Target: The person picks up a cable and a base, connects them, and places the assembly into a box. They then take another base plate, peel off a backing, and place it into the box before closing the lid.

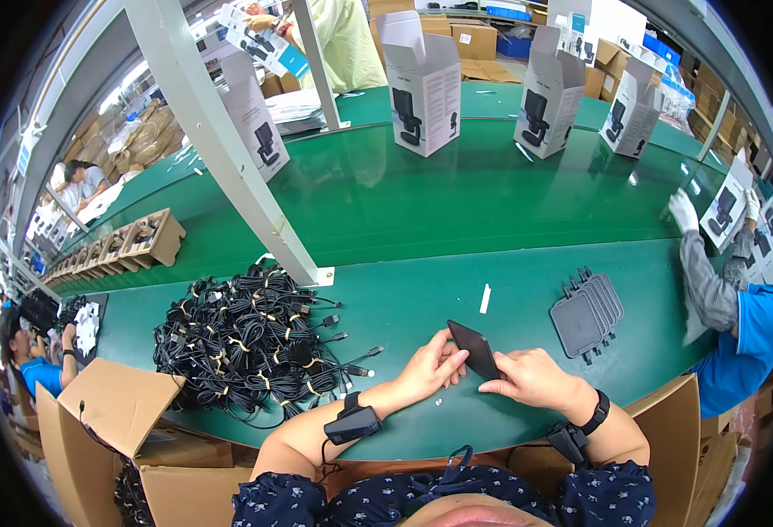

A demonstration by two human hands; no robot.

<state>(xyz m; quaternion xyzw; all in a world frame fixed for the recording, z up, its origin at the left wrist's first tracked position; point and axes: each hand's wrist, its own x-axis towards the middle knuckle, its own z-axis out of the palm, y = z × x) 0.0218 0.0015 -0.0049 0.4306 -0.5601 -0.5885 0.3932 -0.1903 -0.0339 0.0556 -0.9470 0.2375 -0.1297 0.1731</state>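
Note:
Between my two hands is a dark, flat rectangular plate with rounded corners point(474, 348), tilted above the green table. My right hand point(534, 379) grips its lower right end, thumb on top. At its left edge, the curled fingers and thumb of my left hand point(435, 366) close against it. To the right lies a fanned stack of grey plates with small tabs point(586, 316). A large heap of black cables point(246, 342), bundled with light ties, sits left of my left hand. Just beyond my hands is a small white strip point(485, 299).
A green conveyor belt point(377, 215) crosses beyond the table, carrying upright white product boxes point(426, 97) and brown moulded trays point(154, 241). A slanted white post point(228, 149) stands at left. Open cartons point(123, 400) flank me. At right, a co-worker's gloved hand point(683, 211) is near a box.

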